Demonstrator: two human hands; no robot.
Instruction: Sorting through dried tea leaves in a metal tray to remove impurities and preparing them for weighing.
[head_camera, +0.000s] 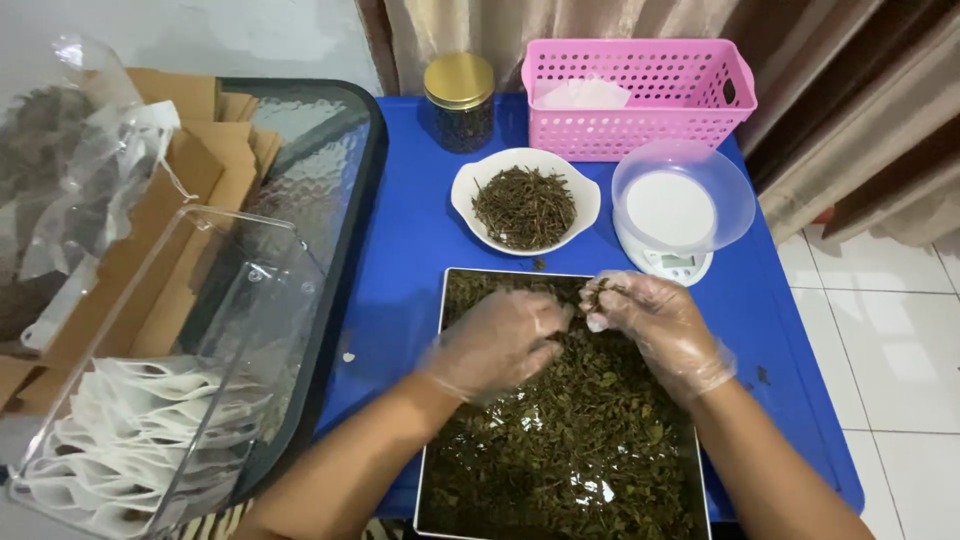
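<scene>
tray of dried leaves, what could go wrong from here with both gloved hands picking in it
1. The tray is heaped, and both the left hand and right hand work at its far edge, so leaves could spill onto the blue table; a few bits already lie there.
2. The white bowl of twigs sits just beyond the tray; a forward reach might knock it.
3. The loose plastic gloves could let small pieces slip from the grip.
</scene>
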